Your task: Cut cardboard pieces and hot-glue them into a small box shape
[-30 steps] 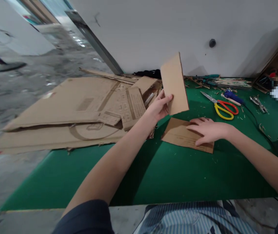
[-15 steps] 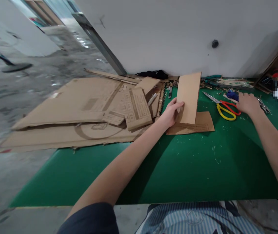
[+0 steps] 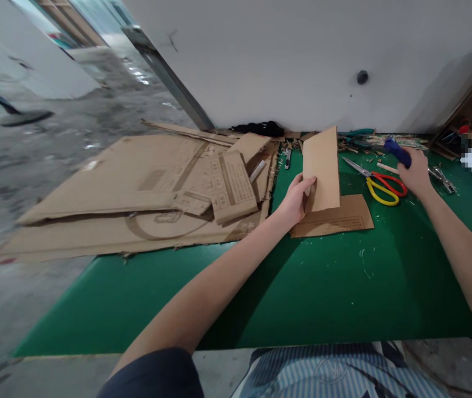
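My left hand (image 3: pixel 294 200) pinches a flat cardboard piece (image 3: pixel 322 171) by its lower left edge, thumb in front, and holds it tilted up. Beneath it, a second cardboard piece (image 3: pixel 337 216) lies flat on the green table. My right hand (image 3: pixel 415 172) is closed around a dark blue tool (image 3: pixel 397 152), raised off the table; its exact kind is unclear. Just left of that hand lie a thin pale stick (image 3: pixel 387 167) and scissors (image 3: pixel 379 182) with one red and one yellow handle loop.
Large cardboard sheets (image 3: pixel 136 171) and smaller pieces cover the table's left side. A utility knife (image 3: pixel 288 159), teal-handled pliers (image 3: pixel 358 132) and scraps lie along the wall. Metal tools (image 3: pixel 443 179) rest right of my hand. A wooden box (image 3: pixel 454 124) stands at the back right.
My right hand has lifted the blue tool off the table and tilted it upright. The cardboard in my left hand has turned slightly, and the piece beneath has shifted a little right and nearer.
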`<state>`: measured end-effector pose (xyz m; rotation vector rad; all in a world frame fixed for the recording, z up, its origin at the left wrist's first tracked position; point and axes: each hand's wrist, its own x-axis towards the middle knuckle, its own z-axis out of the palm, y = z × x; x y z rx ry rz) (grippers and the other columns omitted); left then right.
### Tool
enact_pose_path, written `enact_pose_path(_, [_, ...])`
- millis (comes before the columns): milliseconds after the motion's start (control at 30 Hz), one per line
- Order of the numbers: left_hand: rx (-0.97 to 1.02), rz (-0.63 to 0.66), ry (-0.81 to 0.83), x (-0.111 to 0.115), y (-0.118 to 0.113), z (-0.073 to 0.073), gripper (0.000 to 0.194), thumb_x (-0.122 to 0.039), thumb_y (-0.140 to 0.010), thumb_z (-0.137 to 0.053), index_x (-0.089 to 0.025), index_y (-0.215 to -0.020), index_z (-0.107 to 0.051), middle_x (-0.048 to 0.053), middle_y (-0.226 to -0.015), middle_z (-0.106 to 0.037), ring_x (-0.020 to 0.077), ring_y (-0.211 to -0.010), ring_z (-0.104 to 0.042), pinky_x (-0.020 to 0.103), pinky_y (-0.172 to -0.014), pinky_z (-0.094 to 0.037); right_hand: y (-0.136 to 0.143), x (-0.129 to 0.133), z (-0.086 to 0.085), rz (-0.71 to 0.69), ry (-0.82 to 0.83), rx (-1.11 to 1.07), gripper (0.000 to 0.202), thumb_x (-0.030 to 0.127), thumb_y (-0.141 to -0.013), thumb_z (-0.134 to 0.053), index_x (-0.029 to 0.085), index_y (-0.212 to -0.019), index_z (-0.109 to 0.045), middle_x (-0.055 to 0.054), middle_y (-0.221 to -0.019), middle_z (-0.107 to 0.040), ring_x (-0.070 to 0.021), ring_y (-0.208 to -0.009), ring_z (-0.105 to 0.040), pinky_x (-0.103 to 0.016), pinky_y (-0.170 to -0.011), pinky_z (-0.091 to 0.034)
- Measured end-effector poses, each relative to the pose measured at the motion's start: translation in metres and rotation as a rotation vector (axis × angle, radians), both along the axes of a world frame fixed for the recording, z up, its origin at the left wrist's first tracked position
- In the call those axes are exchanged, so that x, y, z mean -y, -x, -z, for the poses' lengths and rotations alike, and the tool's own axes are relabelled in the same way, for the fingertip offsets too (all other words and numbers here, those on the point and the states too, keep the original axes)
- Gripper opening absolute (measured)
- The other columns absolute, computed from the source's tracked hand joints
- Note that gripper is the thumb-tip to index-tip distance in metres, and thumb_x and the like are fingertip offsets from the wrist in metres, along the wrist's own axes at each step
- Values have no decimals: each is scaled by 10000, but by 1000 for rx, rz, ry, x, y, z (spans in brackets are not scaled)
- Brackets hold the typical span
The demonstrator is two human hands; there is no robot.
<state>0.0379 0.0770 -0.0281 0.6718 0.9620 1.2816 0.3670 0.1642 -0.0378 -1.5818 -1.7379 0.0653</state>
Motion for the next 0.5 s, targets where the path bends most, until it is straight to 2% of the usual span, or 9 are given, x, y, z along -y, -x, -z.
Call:
enact_pose_path(67, [33,14,2,-1,2,-2,347,-281,-693,-736,-228,-972,-538,15,-950,-679,220,-969,-680,380,-884,-581,16,2,-11,-96,30,-488,509,241,-702,-585,230,-1210,-555,-94,-1141,-592,-252,-1041,-571,-493,-955,-472])
enact_pose_path(133, [68,42,13,-1,6,-4,318,-290,-699,-723,-230,-954,-543,3,-860,-678,226,-943,-689,380,-883,-579,36,13,-23,-261,193,-963,369,267,-674,-598,275,-1043,-569,-9,-903,-561,-184,-814,-573,-451,-834,-546])
enact_pose_path(200, [99,73,45,0,10,-7,279,-314,-720,-689,-230,-949,-554,3,-778,-675,237,-904,-701,386,-863,-580,57,28,-32,-474,368,-1230,190,300,-668,-626,250,-838,-560,27,-733,-466,-135,-666,-504,-411,-776,-571])
enact_pose_path(233, [110,91,63,0,12,-8,273,-332,-735,-664,-228,-968,-566,9,-759,-680,244,-889,-705,390,-846,-581,66,37,-35,-573,451,-1268,184,287,-666,-659,247,-822,-568,46,-688,-416,-115,-622,-467,-391,-767,-576])
enact_pose_path(300, [115,120,95,2,15,-8,297,-372,-770,-610,-218,-1023,-593,29,-754,-696,249,-849,-708,389,-798,-584,80,50,-38,-664,546,-1265,220,272,-664,-719,253,-848,-601,65,-648,-391,-98,-579,-436,-358,-732,-581])
enact_pose_path(433, [39,90,143,3,22,-7,333,-471,-826,-553,-186,-980,-629,55,-735,-682,233,-759,-693,352,-692,-586,90,63,-32,-653,620,-997,376,324,-659,-822,243,-993,-670,4,-854,-604,-148,-775,-600,-331,-690,-586])
enact_pose_path(500, [-90,7,101,1,29,-9,352,-491,-841,-555,-185,-997,-634,79,-877,-712,244,-891,-695,341,-754,-590,93,67,-25,-616,569,-873,375,349,-664,-829,228,-987,-683,-10,-844,-630,-134,-716,-597,-251,-528,-512])
